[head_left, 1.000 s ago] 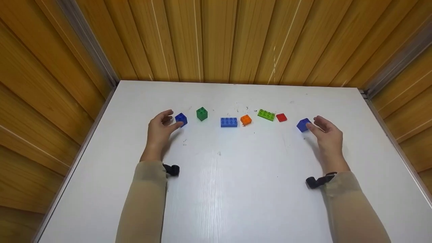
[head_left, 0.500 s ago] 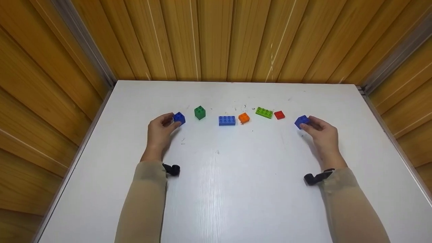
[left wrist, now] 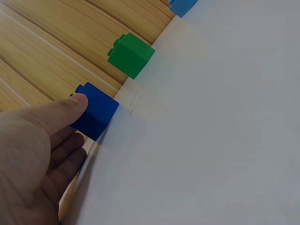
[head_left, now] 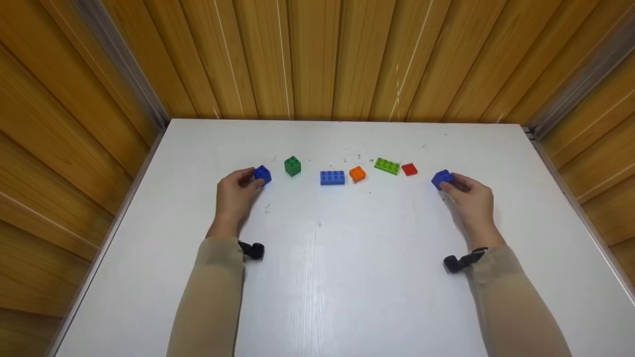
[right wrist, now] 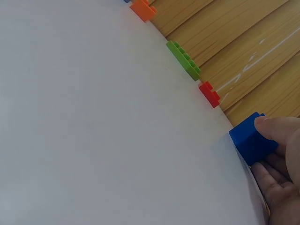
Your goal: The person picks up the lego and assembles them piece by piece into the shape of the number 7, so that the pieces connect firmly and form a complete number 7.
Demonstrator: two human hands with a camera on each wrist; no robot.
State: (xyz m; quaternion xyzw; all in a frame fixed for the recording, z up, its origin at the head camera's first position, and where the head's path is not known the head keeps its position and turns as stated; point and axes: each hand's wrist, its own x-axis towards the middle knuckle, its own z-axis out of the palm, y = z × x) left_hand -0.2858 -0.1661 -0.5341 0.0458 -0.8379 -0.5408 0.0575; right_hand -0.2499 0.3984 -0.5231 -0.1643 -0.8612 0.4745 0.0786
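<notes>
At the left of the row, my left hand point(head_left: 234, 196) pinches a dark blue toy brick point(head_left: 262, 174) between thumb and fingers. The left wrist view has the thumb on the near side of this brick point(left wrist: 97, 112), with some fingertips hidden behind it. At the row's right end my right hand point(head_left: 471, 202) grips another dark blue brick point(head_left: 441, 179), thumb on its near face. In the right wrist view that brick point(right wrist: 253, 138) appears at or just above the table. A green brick point(head_left: 292, 166) stands just right of the left hand's brick.
Between the hands lie a lighter blue brick point(head_left: 332, 178), an orange brick point(head_left: 357, 173), a flat lime green brick point(head_left: 387, 166) and a small flat red brick point(head_left: 409, 169). The white table point(head_left: 322, 277) ends at a wood-patterned wall point(head_left: 317, 59).
Both hands have closed their fingers onto the dark blue bricks, which they were only beside or touching before. The right hand has shifted slightly left. The whole view drifted a little.
</notes>
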